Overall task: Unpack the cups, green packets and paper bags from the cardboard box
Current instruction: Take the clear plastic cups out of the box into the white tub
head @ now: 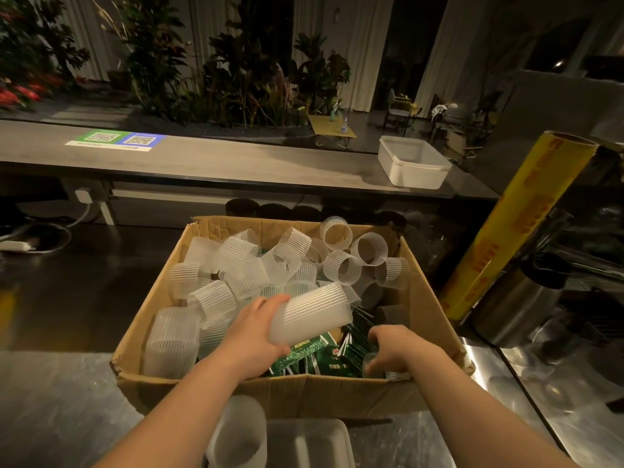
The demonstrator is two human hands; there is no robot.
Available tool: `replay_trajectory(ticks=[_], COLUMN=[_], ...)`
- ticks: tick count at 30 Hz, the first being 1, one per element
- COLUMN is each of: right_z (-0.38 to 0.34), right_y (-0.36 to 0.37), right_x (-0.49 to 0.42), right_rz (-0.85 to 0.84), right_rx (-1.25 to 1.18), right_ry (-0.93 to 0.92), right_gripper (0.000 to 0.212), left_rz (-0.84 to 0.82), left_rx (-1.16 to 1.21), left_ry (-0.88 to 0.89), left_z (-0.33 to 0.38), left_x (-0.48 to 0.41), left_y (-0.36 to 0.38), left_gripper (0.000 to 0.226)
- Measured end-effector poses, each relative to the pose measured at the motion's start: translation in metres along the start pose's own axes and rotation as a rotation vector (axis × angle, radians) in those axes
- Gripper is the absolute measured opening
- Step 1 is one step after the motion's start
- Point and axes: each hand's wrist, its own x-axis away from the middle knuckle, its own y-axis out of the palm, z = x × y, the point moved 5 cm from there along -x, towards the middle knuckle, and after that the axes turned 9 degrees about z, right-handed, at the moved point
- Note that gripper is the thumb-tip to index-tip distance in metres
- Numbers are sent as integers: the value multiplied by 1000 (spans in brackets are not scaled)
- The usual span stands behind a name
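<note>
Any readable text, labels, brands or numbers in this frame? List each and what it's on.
Nothing can be quoted as it reads.
Green packets in the cardboard box: white Chinese characters, too blurred to read.
Yellow roll at the right: orange print along its length, too blurred to read.
Green and blue QR stickers on the counter: codes show, captions too small to read.

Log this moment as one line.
left hand: holds ribbed cups | right hand: in cardboard box beside green packets, grip unclear

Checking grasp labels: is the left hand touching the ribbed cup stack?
Touching. Head view: the left hand wraps the ribbed cup stack at its near end, with no gap visible.
</note>
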Motion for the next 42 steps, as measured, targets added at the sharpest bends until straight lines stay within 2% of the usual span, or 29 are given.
replay_trajectory(ticks=[2,5,9,12,16,18,21,23,25,28,30,33,35,39,42], right_z=[0,-1,0,-1,1,8,18,17,7,-8,-17,-24,-19,-10,-15], right_y=[0,0,1,3,2,0,-14,-26,-33,-35,-32,-30,-28,-30,-31], right_x=[-2,0,6,9,7,3,-4,-2,1,3,4,6,3,5,7], right_rz=[21,-48,-196,-333,-403,-336,-17,145,204,170,113,83,49,-4,42], right_rx=[23,-14,-197,-337,-615,-718,-871,-973,-993,-956,-977,-1337,-1521,-1479,-1443], right_ry=[20,7,5,-23,-42,-18,19,-23,-109,-181,-200,-81,-15,-50,-59], right_gripper=[69,79,83,67,82,78,75,76,78,84,74,42,39,54,46], left_rz=[2,5,6,5,6,13,20,12,2,-21,-33,-25,-17,-38,-50], left_rx=[4,7,14,10,23,23,17,9,1,-18,-20,-2,2,20,36], left_ry=[0,0,-2,0,5,4,5,9,18,50,64,60,66,86,93], left_z=[0,-1,0,1,1,0,1,1,1,2,3,2,2,5,5], left_x=[1,1,2,1,3,3,2,2,2,1,2,3,3,2,2], left_y=[0,0,-1,-1,-1,-2,-3,-2,-2,0,0,-1,-2,0,1], left_gripper=[89,89,89,88,89,89,89,89,88,89,88,88,88,87,87])
